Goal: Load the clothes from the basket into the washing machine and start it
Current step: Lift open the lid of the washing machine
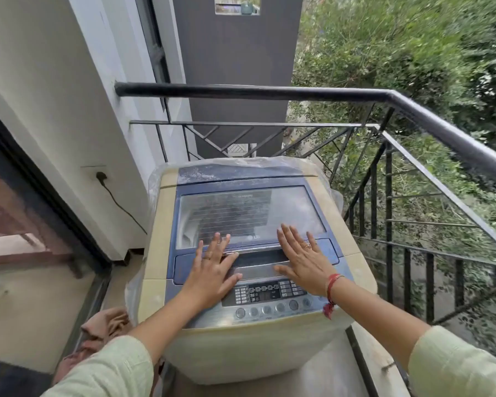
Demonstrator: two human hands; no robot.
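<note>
The washer [166, 230] is a big top-loader parked on a balcony, wrapped loosely in a plastic cover [331, 179]. It's heavy and not going anywhere, so the only thing to work is the lid [249, 213]. The lid is down. It's a glass pane in a blue frame, so stiff, smooth and probably a bit slick under flat palms. I'd guess it hinges at the far side. The place to grab it is the grey handle [258, 257] along its near edge, fingers hooked under, not palms on the glass.

The clothes [103, 325] are a pinkish-brown heap down at the washer's left side. I can't make out a basket around them. They look soft, light and floppy, so just bunch up a fistful at a time.

Grip-wise there's nothing pinched or held. The left hand [212, 267] lies flat with fingers spread, on the lid's near-left edge, thumb toward the handle. The right hand [304, 262] is the same on the near-right, fingertips reaching onto the glass. The handle sits between them.

The panel [267, 293] with its row of round buttons is just below the wrists, untouched, and the plug [100, 176] is in the wall socket.
</note>
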